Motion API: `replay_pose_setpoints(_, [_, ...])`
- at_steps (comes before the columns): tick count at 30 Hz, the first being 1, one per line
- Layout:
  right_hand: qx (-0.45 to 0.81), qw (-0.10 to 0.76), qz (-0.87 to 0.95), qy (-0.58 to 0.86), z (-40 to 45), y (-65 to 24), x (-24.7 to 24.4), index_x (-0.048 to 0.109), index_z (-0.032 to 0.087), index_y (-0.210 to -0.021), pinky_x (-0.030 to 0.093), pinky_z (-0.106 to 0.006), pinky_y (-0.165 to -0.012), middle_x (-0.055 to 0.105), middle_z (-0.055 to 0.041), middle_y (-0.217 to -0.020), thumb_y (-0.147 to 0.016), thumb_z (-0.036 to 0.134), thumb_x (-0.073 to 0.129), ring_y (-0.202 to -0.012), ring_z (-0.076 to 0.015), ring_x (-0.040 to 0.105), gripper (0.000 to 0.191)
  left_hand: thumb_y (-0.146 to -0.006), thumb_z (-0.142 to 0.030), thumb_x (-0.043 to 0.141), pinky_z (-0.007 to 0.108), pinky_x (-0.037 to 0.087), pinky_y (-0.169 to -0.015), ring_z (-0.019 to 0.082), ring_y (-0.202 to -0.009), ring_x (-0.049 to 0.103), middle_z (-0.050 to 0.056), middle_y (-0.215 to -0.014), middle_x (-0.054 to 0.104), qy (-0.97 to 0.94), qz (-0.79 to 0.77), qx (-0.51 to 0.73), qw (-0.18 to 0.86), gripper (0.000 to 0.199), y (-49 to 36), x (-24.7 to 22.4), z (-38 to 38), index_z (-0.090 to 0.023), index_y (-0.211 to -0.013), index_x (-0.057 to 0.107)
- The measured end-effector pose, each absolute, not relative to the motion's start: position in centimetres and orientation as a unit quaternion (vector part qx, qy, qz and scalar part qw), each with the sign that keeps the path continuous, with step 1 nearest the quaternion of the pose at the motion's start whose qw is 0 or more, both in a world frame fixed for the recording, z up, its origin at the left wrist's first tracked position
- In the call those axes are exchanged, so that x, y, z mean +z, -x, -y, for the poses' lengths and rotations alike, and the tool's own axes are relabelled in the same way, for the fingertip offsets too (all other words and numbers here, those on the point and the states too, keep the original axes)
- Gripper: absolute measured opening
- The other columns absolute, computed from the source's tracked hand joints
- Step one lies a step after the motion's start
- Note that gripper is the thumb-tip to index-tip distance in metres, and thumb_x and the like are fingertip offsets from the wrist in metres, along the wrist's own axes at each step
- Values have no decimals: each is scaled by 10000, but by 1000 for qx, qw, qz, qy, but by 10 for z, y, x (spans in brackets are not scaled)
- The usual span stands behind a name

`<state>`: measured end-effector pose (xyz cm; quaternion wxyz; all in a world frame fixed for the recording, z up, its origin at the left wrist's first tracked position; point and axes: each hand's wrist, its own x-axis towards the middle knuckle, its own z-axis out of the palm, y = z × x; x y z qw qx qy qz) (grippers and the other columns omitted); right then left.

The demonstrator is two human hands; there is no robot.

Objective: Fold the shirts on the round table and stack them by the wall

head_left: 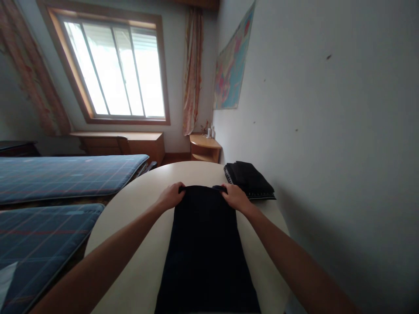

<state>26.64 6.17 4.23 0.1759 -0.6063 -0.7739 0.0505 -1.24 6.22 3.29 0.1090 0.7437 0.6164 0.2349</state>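
Observation:
A long dark cloth garment (206, 248) lies lengthwise on the round pale table (137, 261), its near end running out of the bottom of the view. My left hand (172, 196) is closed on the garment's far left corner. The far right corner is pinched in my right hand (235, 197), where a bit of the edge is folded over. Just beyond my right hand, a stack of folded black cloth (250, 178) rests at the table's right edge.
Two blue plaid cushioned seats (72, 174) stand left of the table. A white wall (327, 152) rises close on the right. Behind the table are a wooden corner shelf (205, 141), a wooden desk (144, 136) and a window (114, 69).

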Motion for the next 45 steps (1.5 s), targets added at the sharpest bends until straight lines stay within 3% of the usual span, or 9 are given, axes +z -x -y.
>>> replay_pose_setpoints(9, [104, 171, 790, 580, -80, -267, 9, 717, 175, -1101, 465, -272, -864, 734, -105, -1128, -935, 319, 556, -1041, -224, 673, 273, -803, -185, 585, 292, 505, -810, 205, -905, 673, 64, -970, 734, -719, -613, 255, 206, 252, 11, -3, -84, -161, -1024, 704])
replay_pose_setpoints(17, [169, 286, 805, 493, -96, -279, 40, 735, 160, -1065, 494, -282, -827, 762, -81, -1010, -939, 315, 552, -917, -219, 700, 271, -801, -306, 575, 255, 512, -633, 177, -741, 670, 16, -809, 721, -661, -591, 349, 304, 300, 20, 18, -97, -153, -1034, 686])
replay_pose_setpoints(20, [154, 291, 798, 505, -108, -274, 33, 721, 158, -1103, 484, -277, -882, 748, -90, -1073, -927, 268, 569, -988, -210, 688, 257, -799, -277, 587, 250, 510, -662, 174, -773, 673, 23, -839, 727, -653, -616, 352, 265, 273, 17, 11, -103, -155, -1020, 691])
replay_pose_setpoints(25, [152, 228, 789, 550, -126, -267, 3, 706, 149, -1128, 476, -285, -910, 734, -104, -1101, -915, 248, 591, -1028, -202, 670, 261, -808, -200, 590, 262, 499, -683, 189, -790, 677, 62, -844, 730, -642, -654, 324, 234, 245, 8, -13, -107, -128, -1015, 701])
replay_pose_setpoints(30, [166, 272, 778, 542, -134, -268, -2, 727, 156, -1064, 479, -270, -863, 741, -95, -1047, -937, 307, 578, -980, -193, 674, 248, -905, -301, 534, 273, 515, -754, 202, -887, 689, 73, -932, 741, -635, -670, 320, 214, 255, 9, -22, -110, -149, -1031, 696])
replay_pose_setpoints(35, [155, 268, 782, 540, -133, -265, -3, 706, 146, -1086, 462, -273, -892, 732, -92, -1049, -957, 263, 535, -976, -180, 662, 244, -899, -269, 541, 302, 512, -878, 217, -1013, 674, 99, -1058, 719, -634, -682, 312, 190, 267, 9, -20, -109, -162, -1118, 651])
replay_pose_setpoints(39, [56, 279, 798, 531, -120, -255, -6, 666, 158, -1171, 378, -328, -1048, 666, -110, -1208, -960, 237, 505, -1150, -195, 577, 277, -850, -261, 583, 416, 368, -1113, 297, -1352, 446, 167, -1452, 480, -671, -673, 297, 90, 486, -12, -16, -78, -152, -1321, 532])
replay_pose_setpoints(41, [25, 280, 829, 484, -109, -250, -7, 648, 195, -1226, 314, -364, -1117, 617, -99, -1311, -969, 295, 503, -1257, -205, 505, 311, -853, -275, 565, 457, 313, -1156, 328, -1427, 338, 172, -1552, 349, -723, -642, 252, 44, 573, -29, -15, -48, -140, -1401, 468])
replay_pose_setpoints(45, [47, 171, 910, 374, -92, -239, -14, 577, 297, -1362, 122, -477, -1205, 476, -44, -1503, -980, 448, 480, -1465, -252, 262, 422, -889, -379, 532, 576, 119, -1208, 347, -1518, 14, 104, -1656, 120, -807, -561, 179, 49, 698, -64, -19, 21, -204, -1531, 319])
